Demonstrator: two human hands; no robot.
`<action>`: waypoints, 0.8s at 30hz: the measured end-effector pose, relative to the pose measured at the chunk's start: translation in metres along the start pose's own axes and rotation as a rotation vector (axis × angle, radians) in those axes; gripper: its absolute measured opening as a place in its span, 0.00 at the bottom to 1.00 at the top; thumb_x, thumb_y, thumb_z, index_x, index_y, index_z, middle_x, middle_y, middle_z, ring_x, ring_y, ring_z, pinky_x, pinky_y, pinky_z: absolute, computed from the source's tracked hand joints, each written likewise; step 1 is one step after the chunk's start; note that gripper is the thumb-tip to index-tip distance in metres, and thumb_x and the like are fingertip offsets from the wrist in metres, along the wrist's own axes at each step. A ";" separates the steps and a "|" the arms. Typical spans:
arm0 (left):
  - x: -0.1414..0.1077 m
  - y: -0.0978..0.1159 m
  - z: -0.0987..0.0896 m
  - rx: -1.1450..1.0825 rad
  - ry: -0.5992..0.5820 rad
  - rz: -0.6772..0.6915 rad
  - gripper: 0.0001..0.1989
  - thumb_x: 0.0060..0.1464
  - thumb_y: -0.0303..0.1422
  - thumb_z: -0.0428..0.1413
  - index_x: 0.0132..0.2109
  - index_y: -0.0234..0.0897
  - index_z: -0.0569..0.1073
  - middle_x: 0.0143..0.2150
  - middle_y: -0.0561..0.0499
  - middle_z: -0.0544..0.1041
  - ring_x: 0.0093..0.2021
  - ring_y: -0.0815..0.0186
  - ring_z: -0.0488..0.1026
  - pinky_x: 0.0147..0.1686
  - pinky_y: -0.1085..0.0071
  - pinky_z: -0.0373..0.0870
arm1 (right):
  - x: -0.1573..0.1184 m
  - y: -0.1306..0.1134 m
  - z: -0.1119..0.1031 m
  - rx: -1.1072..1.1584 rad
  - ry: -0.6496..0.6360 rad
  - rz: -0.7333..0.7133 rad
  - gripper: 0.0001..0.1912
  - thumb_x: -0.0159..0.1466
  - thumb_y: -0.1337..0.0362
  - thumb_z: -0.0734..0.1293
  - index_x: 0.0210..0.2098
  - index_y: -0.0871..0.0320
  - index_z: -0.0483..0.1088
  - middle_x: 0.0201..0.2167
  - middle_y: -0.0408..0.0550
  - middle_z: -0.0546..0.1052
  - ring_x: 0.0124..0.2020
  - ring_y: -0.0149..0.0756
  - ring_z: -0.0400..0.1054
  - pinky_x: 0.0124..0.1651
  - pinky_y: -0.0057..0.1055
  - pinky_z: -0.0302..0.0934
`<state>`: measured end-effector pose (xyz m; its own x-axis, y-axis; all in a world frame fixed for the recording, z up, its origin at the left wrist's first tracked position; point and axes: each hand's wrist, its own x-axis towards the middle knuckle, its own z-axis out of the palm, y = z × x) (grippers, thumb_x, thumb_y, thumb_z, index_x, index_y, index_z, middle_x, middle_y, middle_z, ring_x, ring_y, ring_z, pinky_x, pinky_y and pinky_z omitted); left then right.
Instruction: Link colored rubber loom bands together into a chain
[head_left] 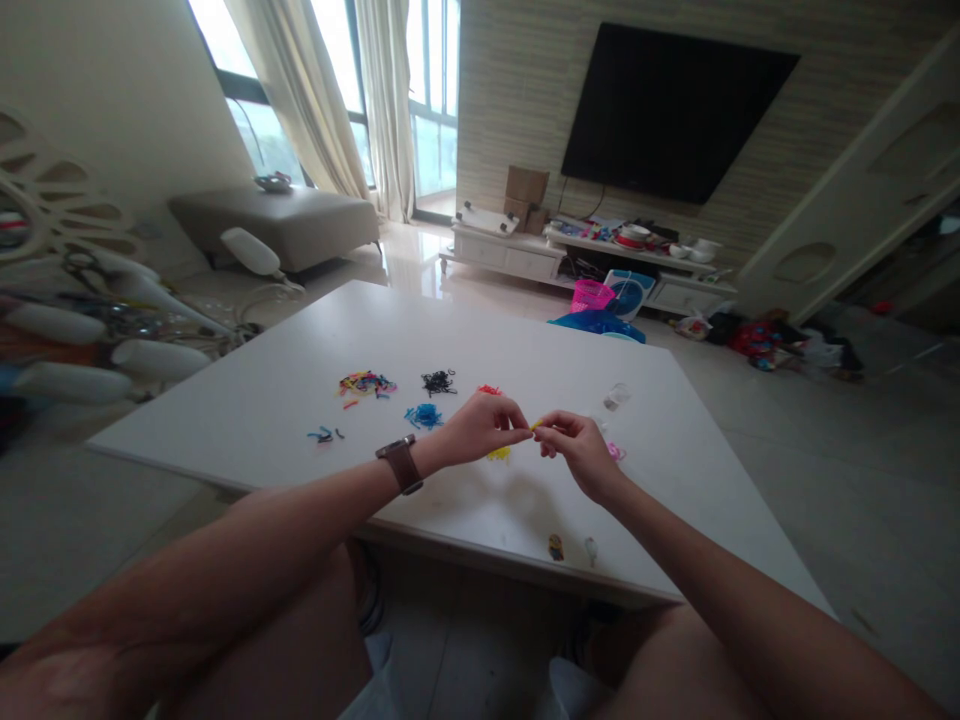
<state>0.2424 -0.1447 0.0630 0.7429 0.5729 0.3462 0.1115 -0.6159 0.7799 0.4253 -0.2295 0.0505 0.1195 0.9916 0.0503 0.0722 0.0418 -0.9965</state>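
Small, slim yellow strip (pixel 535 425): bright (finer detail too small to tell), above the smooth white desk (pixel 255 410)
Left hand (pixel 487 428): you pinch it
Right hand (pixel 583 452): you pinch it too

Two hands (pixel 480 430), one wristwatch (pixel 401 463), one table (pixel 510 345), one multicoloured pile (pixel 365 383), one black pile (pixel 437 382), one blue pile (pixel 424 416)

Dim; windows (pixel 435 65) glaring; soft shadows on tabletop (pixel 450 340); edges stretched, blurred.
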 end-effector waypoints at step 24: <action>-0.001 0.001 -0.002 0.029 -0.044 0.039 0.08 0.55 0.35 0.61 0.33 0.34 0.79 0.26 0.52 0.76 0.27 0.71 0.71 0.29 0.75 0.65 | -0.001 -0.004 0.001 -0.140 0.022 -0.008 0.07 0.54 0.61 0.72 0.28 0.59 0.75 0.17 0.41 0.72 0.21 0.30 0.64 0.26 0.28 0.55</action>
<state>0.2404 -0.1449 0.0642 0.7752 0.5241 0.3527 0.1003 -0.6534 0.7503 0.4243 -0.2306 0.0545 0.1400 0.9883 0.0610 0.2108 0.0305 -0.9771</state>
